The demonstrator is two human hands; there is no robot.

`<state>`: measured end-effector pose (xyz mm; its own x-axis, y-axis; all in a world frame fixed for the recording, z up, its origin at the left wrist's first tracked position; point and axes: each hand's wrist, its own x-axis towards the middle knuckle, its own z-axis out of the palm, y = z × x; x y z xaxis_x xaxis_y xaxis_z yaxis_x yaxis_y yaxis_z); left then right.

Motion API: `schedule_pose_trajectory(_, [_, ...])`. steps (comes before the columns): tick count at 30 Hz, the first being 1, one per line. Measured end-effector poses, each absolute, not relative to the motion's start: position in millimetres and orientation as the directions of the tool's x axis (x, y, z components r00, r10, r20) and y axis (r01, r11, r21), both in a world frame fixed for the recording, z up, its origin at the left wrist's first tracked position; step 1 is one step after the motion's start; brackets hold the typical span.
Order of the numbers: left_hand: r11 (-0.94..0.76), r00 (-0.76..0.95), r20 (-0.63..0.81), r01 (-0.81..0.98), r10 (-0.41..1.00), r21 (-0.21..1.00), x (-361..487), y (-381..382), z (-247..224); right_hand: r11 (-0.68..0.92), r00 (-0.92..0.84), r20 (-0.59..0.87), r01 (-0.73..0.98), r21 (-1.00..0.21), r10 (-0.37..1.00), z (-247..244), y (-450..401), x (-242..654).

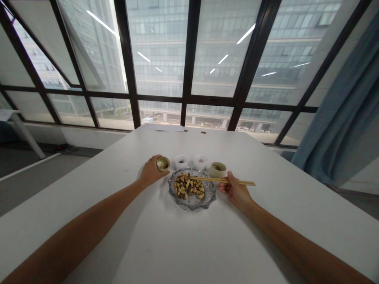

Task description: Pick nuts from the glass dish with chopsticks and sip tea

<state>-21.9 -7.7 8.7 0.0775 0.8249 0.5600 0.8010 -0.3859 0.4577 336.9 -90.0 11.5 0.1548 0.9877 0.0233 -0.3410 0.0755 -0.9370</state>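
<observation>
My left hand (151, 171) is wrapped round a small greenish cup (163, 163), tilted toward me, with a few bits inside. In my right hand (235, 191) is a pair of chopsticks (213, 179), held level, their tips over the pile of nuts. The nuts (188, 186), tan and dark brown, look like peanuts mixed with seeds and lie in a clear glass plate (194, 206) with a scalloped rim. A second greenish cup (218, 169) stands just beyond the chopsticks, near my right fingers.
Two small white bowls (181, 162) stand between the cups, behind the plate; one holds dark bits. Paper sheets (162, 127) and two small round objects (203, 132) lie at the far end of the white table (177, 244). A blue curtain (337, 106) hangs at right.
</observation>
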Motion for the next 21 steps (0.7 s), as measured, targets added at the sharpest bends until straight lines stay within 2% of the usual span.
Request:
schedule_pose_trajectory(5, [-0.315,0.015,0.505,0.797,0.863,0.515,-21,-10,11,0.097,0.203,0.025,-0.349,-0.932,0.979,11,-90,337])
schedule_pose_trajectory(12, [-0.126,-0.136,0.358,0.774,0.924,0.621,-21,-10,14,0.145,0.222,0.075,-0.319,-0.937,0.972,11,-91,336])
schedule_pose_trajectory(17, [-0.089,-0.149,0.344,0.804,0.927,0.588,-24,-14,17,0.215,0.257,0.146,-0.265,-0.940,0.955,14,-95,333])
schedule_pose_trajectory(21, [-0.067,-0.107,0.315,0.868,0.943,0.493,-27,-14,32,0.298,0.300,0.240,-0.164,-0.940,0.923,21,-99,329])
